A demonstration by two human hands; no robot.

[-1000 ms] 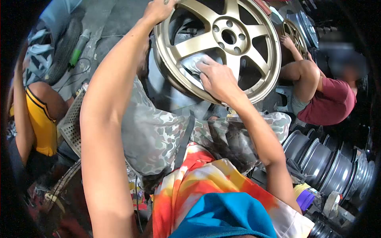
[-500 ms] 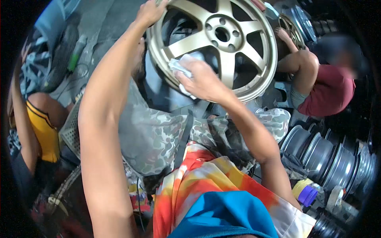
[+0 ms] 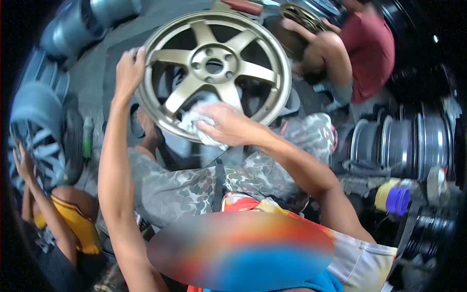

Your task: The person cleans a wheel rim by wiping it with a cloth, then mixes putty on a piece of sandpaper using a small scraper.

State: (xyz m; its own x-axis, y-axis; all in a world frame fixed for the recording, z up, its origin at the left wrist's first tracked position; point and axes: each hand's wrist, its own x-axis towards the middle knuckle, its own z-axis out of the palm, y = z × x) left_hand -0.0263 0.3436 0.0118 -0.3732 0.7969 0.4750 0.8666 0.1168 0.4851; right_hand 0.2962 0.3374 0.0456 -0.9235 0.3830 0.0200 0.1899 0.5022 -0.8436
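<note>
Closest in, at six o'clock, there's the bright multicoloured shirt (image 3: 243, 202), blurred in part, with turquoise fabric (image 3: 321, 284) below it. Just above, the camouflage trousers (image 3: 194, 187) spread across the middle.

And here's the action: the right hand (image 3: 228, 121), near the centre, has its fingers closed around a crumpled white cloth (image 3: 204, 129), smeared by motion, over the wheel's lower edge between six and seven on its face. Up at nine on that same face, the left hand (image 3: 130, 70) grips the outer rim, fingers curled over its edge, thumb hidden. The bronze six-spoke wheel (image 3: 258, 73) itself sits just left of twelve o'clock in the view, its face towards us, five bolt holes around the hub.

Out past three o'clock, a purple-and-yellow roll (image 3: 393, 198), and at three, a row of bare metal rims (image 3: 399, 146) lying on their sides. Over at nine, a green-and-grey tool (image 3: 88, 138) beside a black tyre (image 3: 73, 146), next to a silver multi-spoke wheel (image 3: 39, 141). A person in yellow shorts (image 3: 78, 224) at eight o'clock reaches a hand up to it.

Farther off, at two, a person in a maroon shirt (image 3: 369, 53) crouches by another bronze wheel (image 3: 304, 18) at one. Silver wheels (image 3: 73, 31) line ten o'clock.
</note>
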